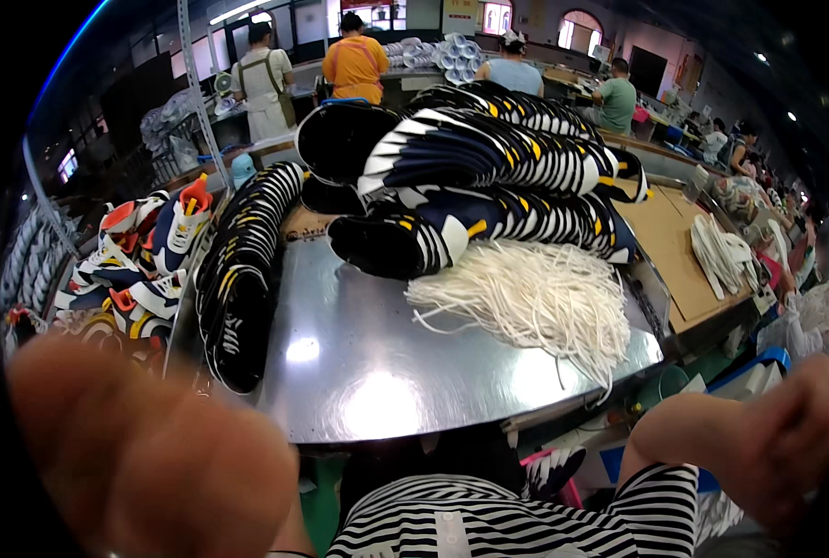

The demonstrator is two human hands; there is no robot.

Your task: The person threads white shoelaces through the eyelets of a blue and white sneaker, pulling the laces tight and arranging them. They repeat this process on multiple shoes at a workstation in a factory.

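Blurred left hand blocks the lower left, openness unclear; right hand curls; can't tell either's hold! Shoe uppers and white laces crowd the bench, sneakers alongside.

person in orange top, back turned | person in green | arched window, far wall

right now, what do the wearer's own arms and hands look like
The left hand is ungloved, too blurred for finer detail. The right hand is ungloved too; the right forearm is bare below a short sleeve striped black and white.
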